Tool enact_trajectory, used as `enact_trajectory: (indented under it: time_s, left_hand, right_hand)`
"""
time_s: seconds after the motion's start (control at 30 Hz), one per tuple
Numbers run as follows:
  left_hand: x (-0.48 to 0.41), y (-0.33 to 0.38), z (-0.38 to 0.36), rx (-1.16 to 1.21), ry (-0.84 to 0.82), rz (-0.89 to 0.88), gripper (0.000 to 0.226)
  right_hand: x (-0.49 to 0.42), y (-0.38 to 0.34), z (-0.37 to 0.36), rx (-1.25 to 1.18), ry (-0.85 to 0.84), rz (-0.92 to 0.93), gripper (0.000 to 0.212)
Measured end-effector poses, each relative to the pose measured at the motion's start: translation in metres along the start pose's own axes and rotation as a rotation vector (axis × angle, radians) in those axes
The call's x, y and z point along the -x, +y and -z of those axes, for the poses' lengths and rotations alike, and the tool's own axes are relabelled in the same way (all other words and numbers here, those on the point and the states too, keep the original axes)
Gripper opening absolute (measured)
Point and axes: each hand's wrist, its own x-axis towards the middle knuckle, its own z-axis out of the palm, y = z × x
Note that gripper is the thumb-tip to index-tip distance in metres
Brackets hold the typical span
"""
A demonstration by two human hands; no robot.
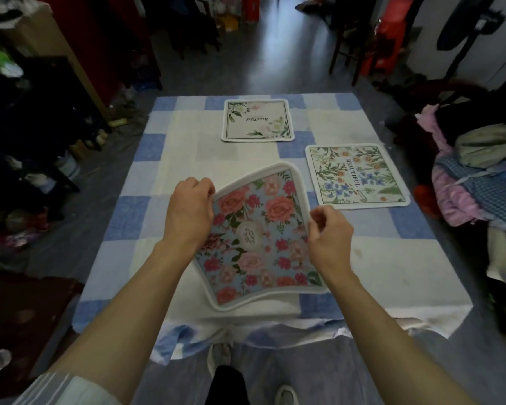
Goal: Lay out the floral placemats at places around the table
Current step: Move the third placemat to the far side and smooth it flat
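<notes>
A blue placemat with pink and red roses (254,238) is held over the near middle of the table, tilted and slightly bent. My left hand (189,214) pinches its left edge. My right hand (329,238) pinches its right edge. A white placemat with pale roses and green leaves (257,120) lies flat at the far end of the table. Another white placemat with orange and blue flowers and the word BEAUTIFUL (357,175) lies flat at the right side.
The table wears a blue and white checked cloth (164,159). A heap of clothes (476,176) sits just off the right edge. Dark clutter and shelves (27,135) stand to the left. Chairs (351,39) stand beyond the far end.
</notes>
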Motion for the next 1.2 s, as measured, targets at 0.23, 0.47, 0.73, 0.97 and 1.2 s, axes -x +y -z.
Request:
enact_trajectory:
  time_s: [0.23,0.47,0.73,0.97,1.2]
  left_hand:
    - [-0.02,-0.041,-0.046,0.066,-0.117,-0.026,0.006]
    - [-0.033,-0.056,-0.081,0.076,-0.205,-0.082,0.008]
    - [-0.054,-0.064,-0.114,-0.024,-0.302,-0.051,0.01]
    - [-0.062,-0.066,-0.14,-0.104,-0.407,-0.016,0.009]
    - [-0.053,-0.065,-0.161,-0.135,-0.593,-0.073,0.027]
  right_hand:
    - [-0.012,0.014,-0.039,0.145,-0.023,-0.093,0.005]
    - [-0.012,0.034,-0.06,0.249,-0.017,-0.178,0.001]
    - [-0.043,0.062,-0.087,0.237,-0.13,-0.231,0.007]
    - [-0.05,0.085,-0.1,0.216,-0.232,-0.282,0.008]
    - [-0.048,0.097,-0.111,0.277,-0.409,-0.313,0.025]
